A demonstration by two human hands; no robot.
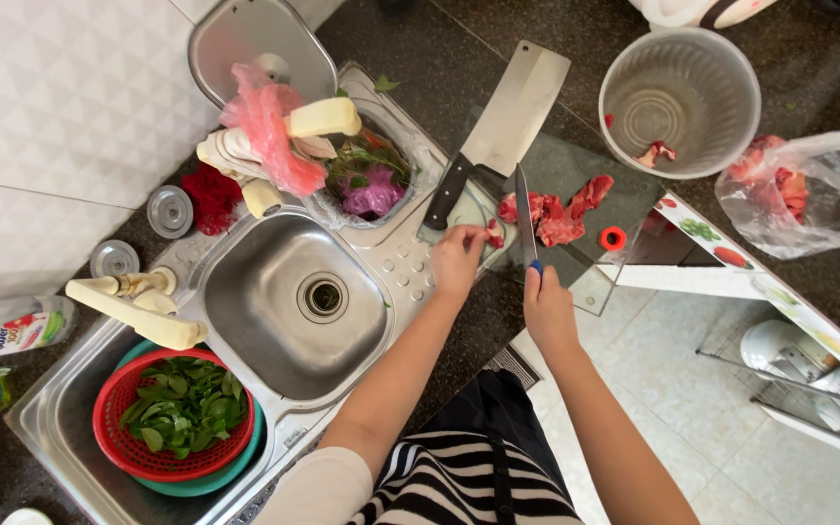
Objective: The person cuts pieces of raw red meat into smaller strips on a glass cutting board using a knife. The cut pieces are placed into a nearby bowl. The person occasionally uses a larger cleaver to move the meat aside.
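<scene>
Right hand (548, 309): nearest the camera, closed round a blue-handled knife (526, 216), blade pointing away over the board.
Left hand (457, 259): fingertips pinched on a small meat piece (493, 232), just left of the blade.
Meat (556, 216): red chunks on the glass board (585, 282), right of the blade.
Cleaver (503, 126): lying beyond the left hand, apart from it.
Tub (681, 100): further back, one scrap inside.
Sink (294, 301): left of the board.

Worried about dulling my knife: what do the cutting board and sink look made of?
The cutting board looks like clear glass: the dark counter shows through and its edges look greenish. The sink looks like brushed stainless steel, grey with soft reflections.
</scene>
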